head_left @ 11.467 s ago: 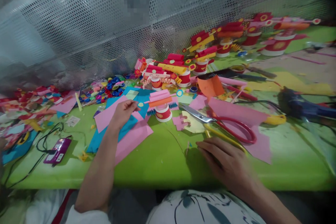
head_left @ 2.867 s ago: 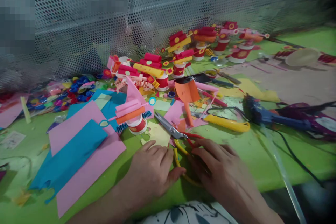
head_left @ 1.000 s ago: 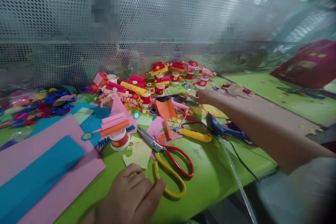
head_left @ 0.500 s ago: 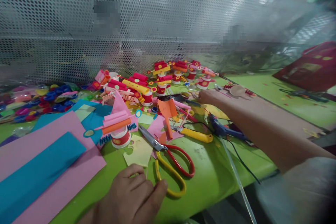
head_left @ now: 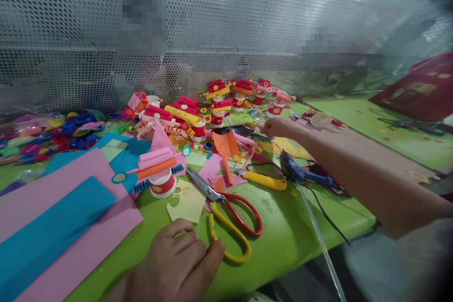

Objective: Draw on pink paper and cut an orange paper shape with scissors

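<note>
My left hand [head_left: 184,257] is at the front edge, fingers curled, thumb beside the yellow handle of the scissors [head_left: 212,194]. A thin pale sliver shows at its fingers; what it is I cannot make out. My right arm stretches across the table, and my right hand [head_left: 272,127] is closed among scraps near a black mesh piece [head_left: 231,130]; its fingertips are hidden. Left of the scissors stands a paper-cup figure [head_left: 163,184] with pink and orange rolls and blue coiled arms. A notched pale yellow sheet [head_left: 187,200] lies under the blades.
A yellow-handled cutter [head_left: 265,180] and a blue glue gun [head_left: 300,172], its clear stick jutting past the edge, lie right of the scissors. Pink sheets [head_left: 71,188] cover the left. Several finished cup figures [head_left: 217,115] stand behind, before a perforated metal screen [head_left: 212,23]. A red bag [head_left: 421,89] sits far right.
My right hand has shifted slightly left among the scraps. My left hand stays in nearly the same place, and the scissors and cup figure have not moved.
</note>
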The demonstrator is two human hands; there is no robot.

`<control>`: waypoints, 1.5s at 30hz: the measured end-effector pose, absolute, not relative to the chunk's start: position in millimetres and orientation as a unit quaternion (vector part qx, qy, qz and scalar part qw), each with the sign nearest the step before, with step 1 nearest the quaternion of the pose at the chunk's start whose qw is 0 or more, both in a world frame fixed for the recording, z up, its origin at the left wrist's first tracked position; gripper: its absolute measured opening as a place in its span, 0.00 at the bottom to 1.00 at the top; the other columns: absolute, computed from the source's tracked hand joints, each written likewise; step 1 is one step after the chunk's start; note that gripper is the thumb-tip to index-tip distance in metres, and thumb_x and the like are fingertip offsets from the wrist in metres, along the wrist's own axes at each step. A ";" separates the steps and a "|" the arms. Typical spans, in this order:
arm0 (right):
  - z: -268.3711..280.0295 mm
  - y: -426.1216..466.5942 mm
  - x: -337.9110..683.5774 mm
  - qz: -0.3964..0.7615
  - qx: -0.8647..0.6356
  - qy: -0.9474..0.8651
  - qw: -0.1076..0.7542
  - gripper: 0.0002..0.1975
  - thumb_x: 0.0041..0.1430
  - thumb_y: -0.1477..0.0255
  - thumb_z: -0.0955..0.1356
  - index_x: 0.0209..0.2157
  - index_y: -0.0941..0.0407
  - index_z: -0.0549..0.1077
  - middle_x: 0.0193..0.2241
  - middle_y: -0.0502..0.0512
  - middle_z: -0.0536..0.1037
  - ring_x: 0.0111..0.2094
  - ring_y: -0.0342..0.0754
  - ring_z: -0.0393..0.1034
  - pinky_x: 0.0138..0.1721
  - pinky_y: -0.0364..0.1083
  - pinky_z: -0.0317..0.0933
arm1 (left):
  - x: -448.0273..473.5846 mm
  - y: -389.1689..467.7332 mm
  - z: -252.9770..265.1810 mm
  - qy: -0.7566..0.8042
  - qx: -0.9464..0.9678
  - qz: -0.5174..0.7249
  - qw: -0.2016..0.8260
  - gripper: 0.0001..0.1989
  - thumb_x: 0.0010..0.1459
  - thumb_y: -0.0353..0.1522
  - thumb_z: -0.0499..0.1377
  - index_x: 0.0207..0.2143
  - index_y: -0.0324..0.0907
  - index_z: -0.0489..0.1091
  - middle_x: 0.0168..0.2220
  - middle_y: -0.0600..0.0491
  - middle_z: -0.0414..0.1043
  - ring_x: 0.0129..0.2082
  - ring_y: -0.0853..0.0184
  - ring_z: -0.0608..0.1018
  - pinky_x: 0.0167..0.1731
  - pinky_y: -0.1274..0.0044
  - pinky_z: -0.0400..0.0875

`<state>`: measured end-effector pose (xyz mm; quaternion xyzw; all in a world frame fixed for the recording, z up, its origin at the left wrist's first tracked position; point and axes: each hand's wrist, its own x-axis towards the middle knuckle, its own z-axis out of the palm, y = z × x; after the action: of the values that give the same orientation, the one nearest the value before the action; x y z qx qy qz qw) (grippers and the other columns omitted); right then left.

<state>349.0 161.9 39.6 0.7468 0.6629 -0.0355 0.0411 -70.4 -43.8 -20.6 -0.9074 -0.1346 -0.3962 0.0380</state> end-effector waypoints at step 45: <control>-0.6 -123.7 161.8 -0.413 0.532 0.529 -0.517 0.12 0.63 0.54 0.70 0.44 0.41 0.80 0.23 0.49 0.75 0.23 0.50 0.71 0.22 0.48 0.70 | -50.7 -50.8 -17.0 -0.251 -0.927 -0.265 -0.085 0.17 0.75 0.42 0.48 0.39 0.40 0.68 0.31 0.53 0.78 0.28 0.67 0.79 0.25 0.75 0.65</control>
<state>161.8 -123.7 -0.6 0.5317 0.5289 -0.4132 -0.5166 -50.7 -50.8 -17.0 -0.9270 -0.2514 -0.2651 -0.0851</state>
